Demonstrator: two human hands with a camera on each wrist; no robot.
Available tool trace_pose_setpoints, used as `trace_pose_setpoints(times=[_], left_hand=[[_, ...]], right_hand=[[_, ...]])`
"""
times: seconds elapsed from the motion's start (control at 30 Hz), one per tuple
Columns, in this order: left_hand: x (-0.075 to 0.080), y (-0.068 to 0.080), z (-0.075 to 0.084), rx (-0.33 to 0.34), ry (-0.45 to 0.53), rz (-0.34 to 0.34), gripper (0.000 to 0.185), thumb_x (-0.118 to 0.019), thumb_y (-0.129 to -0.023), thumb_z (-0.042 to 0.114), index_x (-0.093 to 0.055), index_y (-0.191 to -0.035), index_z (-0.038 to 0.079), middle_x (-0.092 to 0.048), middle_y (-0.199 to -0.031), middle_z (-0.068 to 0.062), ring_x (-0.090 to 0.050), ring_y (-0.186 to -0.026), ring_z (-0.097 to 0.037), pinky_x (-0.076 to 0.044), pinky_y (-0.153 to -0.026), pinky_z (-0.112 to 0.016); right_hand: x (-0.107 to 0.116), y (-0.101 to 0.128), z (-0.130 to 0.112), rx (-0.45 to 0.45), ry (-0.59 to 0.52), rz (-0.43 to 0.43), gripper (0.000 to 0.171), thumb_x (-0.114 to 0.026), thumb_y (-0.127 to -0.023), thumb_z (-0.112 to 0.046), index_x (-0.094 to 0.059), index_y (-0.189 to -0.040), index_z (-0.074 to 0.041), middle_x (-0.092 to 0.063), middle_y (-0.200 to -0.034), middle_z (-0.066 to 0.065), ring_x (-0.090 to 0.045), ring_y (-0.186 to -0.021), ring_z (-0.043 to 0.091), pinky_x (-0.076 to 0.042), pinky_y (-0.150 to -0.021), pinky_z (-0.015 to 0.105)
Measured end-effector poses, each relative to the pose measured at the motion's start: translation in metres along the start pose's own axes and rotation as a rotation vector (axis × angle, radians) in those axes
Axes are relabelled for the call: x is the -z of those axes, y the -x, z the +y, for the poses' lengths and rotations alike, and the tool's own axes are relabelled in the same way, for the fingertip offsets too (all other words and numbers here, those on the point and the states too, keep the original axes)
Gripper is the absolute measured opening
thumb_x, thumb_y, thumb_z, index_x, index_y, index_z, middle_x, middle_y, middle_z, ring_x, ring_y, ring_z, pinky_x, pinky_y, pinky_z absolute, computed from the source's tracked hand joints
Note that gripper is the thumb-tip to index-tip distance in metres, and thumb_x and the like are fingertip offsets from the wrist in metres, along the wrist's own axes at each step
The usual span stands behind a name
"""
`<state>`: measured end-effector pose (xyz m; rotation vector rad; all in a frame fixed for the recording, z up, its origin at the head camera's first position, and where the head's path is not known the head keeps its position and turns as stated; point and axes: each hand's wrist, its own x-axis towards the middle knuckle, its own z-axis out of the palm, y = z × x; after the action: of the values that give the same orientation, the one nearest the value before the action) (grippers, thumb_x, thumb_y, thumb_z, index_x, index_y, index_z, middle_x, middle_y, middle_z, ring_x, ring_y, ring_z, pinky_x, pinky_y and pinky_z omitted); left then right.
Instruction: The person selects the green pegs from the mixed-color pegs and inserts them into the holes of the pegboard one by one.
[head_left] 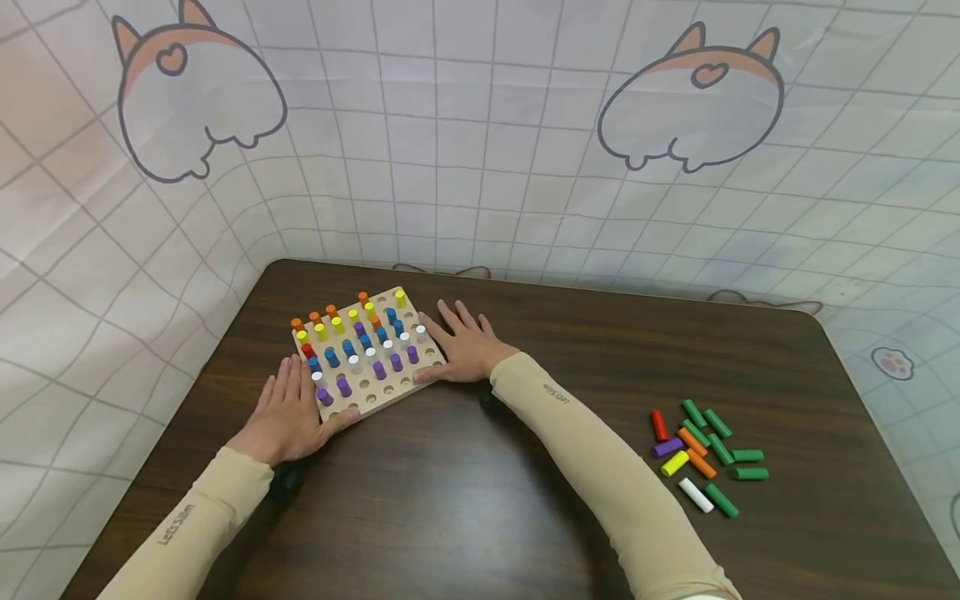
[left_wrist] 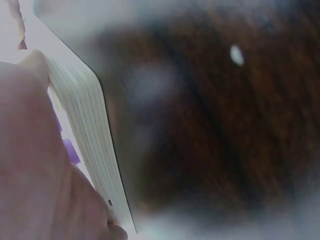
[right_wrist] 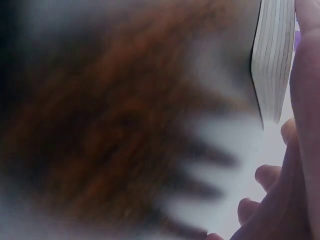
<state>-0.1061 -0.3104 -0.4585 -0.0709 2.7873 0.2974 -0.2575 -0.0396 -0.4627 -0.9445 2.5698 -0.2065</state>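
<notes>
Sleeves nearest. Board on surface, slightly askew between left grip and right grip — both spread wide, fingers straight, touching opposite edges; loose pegs nearer right grip.

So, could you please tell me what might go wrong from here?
The left hand and right hand touch opposite edges of the board; an uneven push could twist it and jostle the standing pegs. A purple peg stands close beside the left hand, so a slip might knock it. The loose pegs lie on their sides near the right sleeve and might roll if brushed.
</notes>
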Motion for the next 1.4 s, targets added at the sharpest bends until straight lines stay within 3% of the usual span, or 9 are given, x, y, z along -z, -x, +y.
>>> trace_pose_setpoints(times=[0.3, 0.6, 0.93, 1.4], left_hand=[[0.002, 0.003, 0.012, -0.056, -0.009, -0.013, 0.123, -0.049, -0.093, 0.076, -0.007, -0.157, -0.02, -0.001, -0.167, -0.041, -0.003, -0.156, -0.059, -0.008, -0.126, -0.068], [-0.001, 0.004, 0.016, -0.086, -0.03, -0.016, 0.122, -0.048, -0.093, 0.077, -0.009, -0.157, -0.019, -0.004, -0.166, -0.041, -0.004, -0.155, -0.059, -0.01, -0.126, -0.069], [-0.004, -0.002, 0.017, -0.133, 0.033, -0.033, 0.125, -0.049, -0.092, 0.079, -0.003, -0.158, -0.018, 0.002, -0.168, -0.038, 0.002, -0.157, -0.056, -0.004, -0.126, -0.069], [-0.006, 0.001, 0.038, -0.144, -0.044, 0.031, 0.118, -0.049, -0.094, 0.074, -0.007, -0.158, -0.016, -0.004, -0.169, -0.037, -0.004, -0.157, -0.055, -0.008, -0.127, -0.066]], right_hand=[[-0.002, 0.01, -0.001, -0.002, 0.014, -0.006, 0.116, -0.058, -0.084, -0.083, 0.004, -0.167, -0.033, 0.011, -0.177, 0.004, 0.009, -0.165, 0.032, -0.008, -0.131, 0.061], [-0.009, 0.023, 0.004, -0.022, 0.013, -0.028, 0.112, -0.052, -0.086, -0.085, 0.008, -0.166, -0.034, 0.016, -0.176, 0.002, 0.013, -0.165, 0.03, -0.003, -0.132, 0.058], [-0.016, 0.04, 0.004, -0.076, 0.029, -0.024, 0.115, -0.048, -0.087, -0.086, 0.01, -0.167, -0.028, 0.015, -0.176, -0.002, 0.013, -0.165, 0.025, -0.002, -0.132, 0.058], [-0.023, 0.068, 0.001, -0.113, 0.099, 0.039, 0.118, -0.036, -0.086, -0.092, 0.005, -0.167, -0.018, 0.01, -0.177, 0.001, 0.007, -0.166, 0.023, -0.005, -0.132, 0.058]])
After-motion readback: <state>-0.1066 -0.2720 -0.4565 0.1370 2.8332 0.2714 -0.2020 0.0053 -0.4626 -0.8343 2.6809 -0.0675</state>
